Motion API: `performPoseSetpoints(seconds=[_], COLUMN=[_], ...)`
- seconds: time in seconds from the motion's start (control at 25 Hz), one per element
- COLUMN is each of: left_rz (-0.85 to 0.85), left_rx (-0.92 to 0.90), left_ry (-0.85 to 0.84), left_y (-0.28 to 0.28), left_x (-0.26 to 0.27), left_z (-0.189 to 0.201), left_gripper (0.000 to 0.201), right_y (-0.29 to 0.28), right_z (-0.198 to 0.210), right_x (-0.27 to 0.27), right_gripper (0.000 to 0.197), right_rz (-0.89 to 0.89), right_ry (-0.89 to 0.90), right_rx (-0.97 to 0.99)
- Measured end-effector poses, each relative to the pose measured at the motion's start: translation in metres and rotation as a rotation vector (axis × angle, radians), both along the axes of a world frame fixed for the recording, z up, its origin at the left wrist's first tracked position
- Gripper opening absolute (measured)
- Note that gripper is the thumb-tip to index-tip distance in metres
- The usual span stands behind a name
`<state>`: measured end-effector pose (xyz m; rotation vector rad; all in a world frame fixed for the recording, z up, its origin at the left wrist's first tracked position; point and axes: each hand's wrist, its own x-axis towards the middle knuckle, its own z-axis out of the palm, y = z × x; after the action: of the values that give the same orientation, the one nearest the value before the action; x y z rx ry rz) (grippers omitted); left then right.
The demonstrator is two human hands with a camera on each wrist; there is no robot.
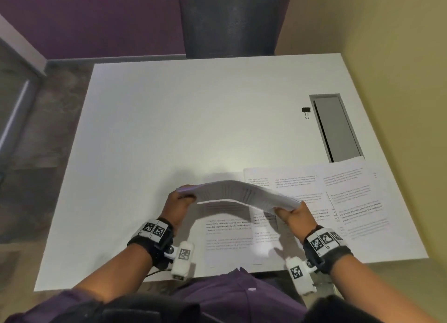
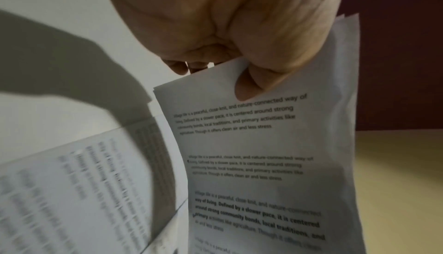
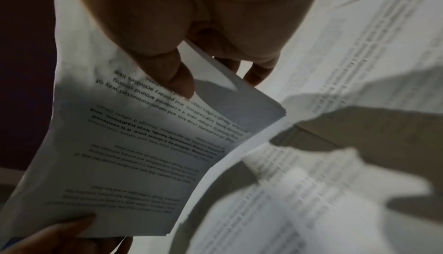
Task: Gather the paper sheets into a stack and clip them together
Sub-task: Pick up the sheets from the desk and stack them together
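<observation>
Both hands up off the flat white table, holding a stack of white printed paper sheets btwn them. Left hand pinches the left short edge, thumb on top over the text per left wrist cam, fingers underneath. Right hand pinches the right short edge, thumb on the printed face, fingers behind. Stack bows upward in the middle, edges not fully flush at the corners.

More loose printed white sheets lie flat on the table under and to the right of the held stack, overlapping each other, some reaching the near table edge. Small black binder clip w/ silver wire handles sits on the table far right, well apart from the hands, just beside a grey rectangular recessed slot in the table top.
</observation>
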<state>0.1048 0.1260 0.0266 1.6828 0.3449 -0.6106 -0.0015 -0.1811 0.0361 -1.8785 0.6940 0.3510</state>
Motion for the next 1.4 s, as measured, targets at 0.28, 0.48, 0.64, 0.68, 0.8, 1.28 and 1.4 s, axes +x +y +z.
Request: performPoseSetpoints(seconds=[0.28,0.48,0.64,0.68,0.8,1.28,1.4], left_rz=[0.025,-0.072,-0.210,-0.266,-0.432,-0.549,-0.159], left_rx=[0.026,0.144,0.186,0.194,0.267,0.461,0.526], left_ry=[0.062,-0.002,-0.241,-0.312,-0.498,-0.850,-0.743], left_y=[0.000,-0.002,0.000,-0.002,-0.011,-0.200,-0.247], left_x=[-0.022,-0.023,-0.010,-0.003,0.019,-0.016,-0.046], left_z=[-0.014,-0.012,0.021,0.031,0.057,0.117,0.103], left_gripper=[0.024,0.012,0.023,0.032,0.037,0.027,0.063], right_y=[0.006,0.008,-0.004,-0.008,-0.027,-0.148,-0.192], right_z=[-0.018,-0.020,0.002,0.016,0.046,0.077,0.076], right_x=[-0.018,-0.020,-0.022,-0.024,-0.026,-0.043,-0.056], right_gripper=[0.015,0.036,0.030,0.022,0.038,0.028,0.022], right_rz=[-0.070,-0.044,-0.029,-0.041,-0.196,0.350,0.158], right_ry=[0.154,0.272,0.122,0.062,-0.147,-0.446,-0.425], right_rx=[-0.013,-0.073,-0.043,-0.004,0.181,-0.301,-0.069])
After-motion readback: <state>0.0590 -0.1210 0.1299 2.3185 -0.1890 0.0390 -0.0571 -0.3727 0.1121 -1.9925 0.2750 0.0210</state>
